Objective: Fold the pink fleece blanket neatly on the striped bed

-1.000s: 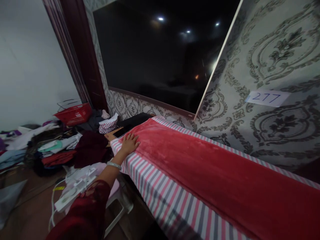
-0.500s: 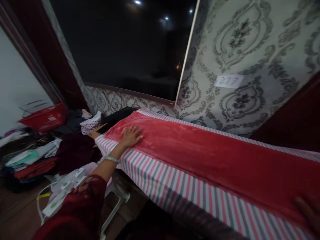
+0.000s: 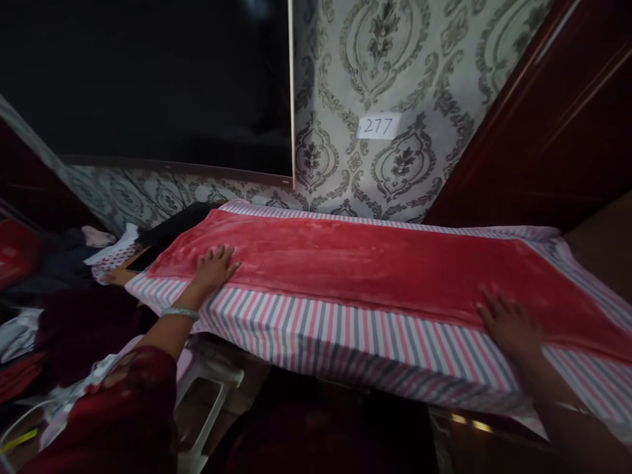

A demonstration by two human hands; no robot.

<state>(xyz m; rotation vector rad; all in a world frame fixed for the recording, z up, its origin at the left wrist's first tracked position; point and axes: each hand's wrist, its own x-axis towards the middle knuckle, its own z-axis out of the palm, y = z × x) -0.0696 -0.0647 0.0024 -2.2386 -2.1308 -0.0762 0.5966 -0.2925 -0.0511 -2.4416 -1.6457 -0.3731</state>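
A long red plush cloth (image 3: 355, 263), like a folded blanket, lies flat across a table covered with a striped cloth (image 3: 296, 322) in pink, grey and white. On its left part, close to the near edge, rests my left hand (image 3: 213, 268), fingers spread and palm down; a pale bangle circles that wrist. Toward the right end my right hand (image 3: 511, 321) lies on the red cloth near its front edge, fingers apart and slightly blurred. Neither hand grips anything.
Beyond the table hangs a large dark television (image 3: 148, 85) on patterned wallpaper, beside a label (image 3: 379, 126) reading 277. A black phone (image 3: 143, 259) lies at the table's left end. Heaped clothes (image 3: 89, 322) and a white plastic stool (image 3: 212, 375) are at lower left.
The view has turned right, bringing the table's right end into sight. My right hand, barely visible at the edge before, now shows on the red cloth. My left hand stays on the left part.
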